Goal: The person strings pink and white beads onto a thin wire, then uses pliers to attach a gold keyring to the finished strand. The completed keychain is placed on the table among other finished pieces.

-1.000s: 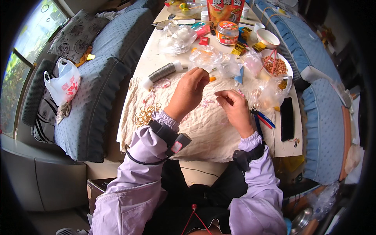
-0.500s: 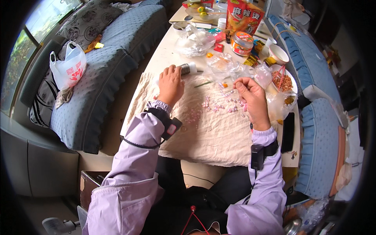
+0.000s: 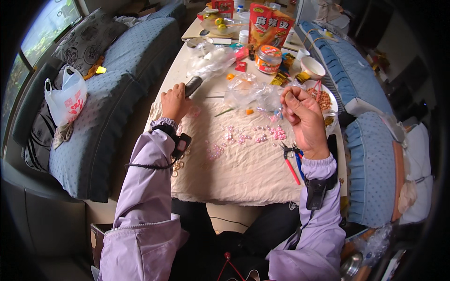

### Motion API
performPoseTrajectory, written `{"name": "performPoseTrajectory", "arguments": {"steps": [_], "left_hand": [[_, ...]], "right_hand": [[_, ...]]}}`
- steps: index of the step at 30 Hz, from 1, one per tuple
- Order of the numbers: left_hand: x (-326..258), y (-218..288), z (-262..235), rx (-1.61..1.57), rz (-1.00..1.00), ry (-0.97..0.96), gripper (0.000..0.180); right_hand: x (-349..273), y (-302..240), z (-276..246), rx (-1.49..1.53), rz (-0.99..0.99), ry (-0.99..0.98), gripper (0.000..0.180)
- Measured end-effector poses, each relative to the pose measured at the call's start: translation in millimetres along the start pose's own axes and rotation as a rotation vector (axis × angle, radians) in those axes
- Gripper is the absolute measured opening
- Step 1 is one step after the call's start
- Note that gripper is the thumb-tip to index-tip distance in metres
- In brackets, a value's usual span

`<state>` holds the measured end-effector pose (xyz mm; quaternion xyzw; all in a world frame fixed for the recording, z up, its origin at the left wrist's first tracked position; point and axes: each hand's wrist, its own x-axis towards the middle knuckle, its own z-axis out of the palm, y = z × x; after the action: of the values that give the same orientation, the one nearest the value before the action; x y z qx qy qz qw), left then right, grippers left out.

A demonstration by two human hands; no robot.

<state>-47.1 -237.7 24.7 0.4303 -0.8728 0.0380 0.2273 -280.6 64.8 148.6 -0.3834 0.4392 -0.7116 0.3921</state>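
My left hand (image 3: 174,102) rests on the table's left side, closed around a dark cylindrical spool (image 3: 192,85). My right hand (image 3: 303,114) is lifted above the right side, thumb and fingers pinched on a fine thread (image 3: 215,97) that faintly runs across from the spool. Between the hands lies a cream cloth (image 3: 234,173) with small pink and white beads (image 3: 255,136) scattered over it. Small pliers with red and blue handles (image 3: 290,163) lie on the cloth by my right wrist.
Crumpled clear plastic bags (image 3: 248,91), a jar with an orange lid (image 3: 268,59), a snack pouch (image 3: 268,25), a white bowl (image 3: 312,68) and a plate of nuts (image 3: 326,96) crowd the far table. Blue cushions (image 3: 108,93) flank both sides; a white plastic bag (image 3: 65,98) sits left.
My hands were close together over the cloth; they have drawn apart, the left out to the spool, the right up and to the right. The view has shifted.
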Motion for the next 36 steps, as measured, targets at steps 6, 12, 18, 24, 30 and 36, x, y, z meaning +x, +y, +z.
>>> {"name": "performPoseTrajectory", "arguments": {"steps": [6,12,18,24,30,36], "left_hand": [[6,-16,9,-0.029,0.09,0.075,0.043],[-2,-14,3,-0.366,0.001,0.064,0.043],[-34,31,-28,-0.726,0.173,0.282,0.029],[-118,137,-67,-1.88,-0.013,-0.615,0.034],[-160,152,-81,-1.877,-0.11,-0.657,0.036],[-173,126,-83,-1.361,-0.175,0.123,0.045]], "right_hand": [[-13,-19,-6,0.07,-0.006,0.013,0.013],[-33,-19,-15,0.236,0.005,0.018,0.012],[-49,4,-14,0.178,0.136,0.008,0.016],[-62,22,11,0.005,0.181,-0.038,0.015],[-74,41,19,-0.067,0.197,-0.031,0.016],[-74,58,26,-0.084,0.234,0.033,0.015]]}}
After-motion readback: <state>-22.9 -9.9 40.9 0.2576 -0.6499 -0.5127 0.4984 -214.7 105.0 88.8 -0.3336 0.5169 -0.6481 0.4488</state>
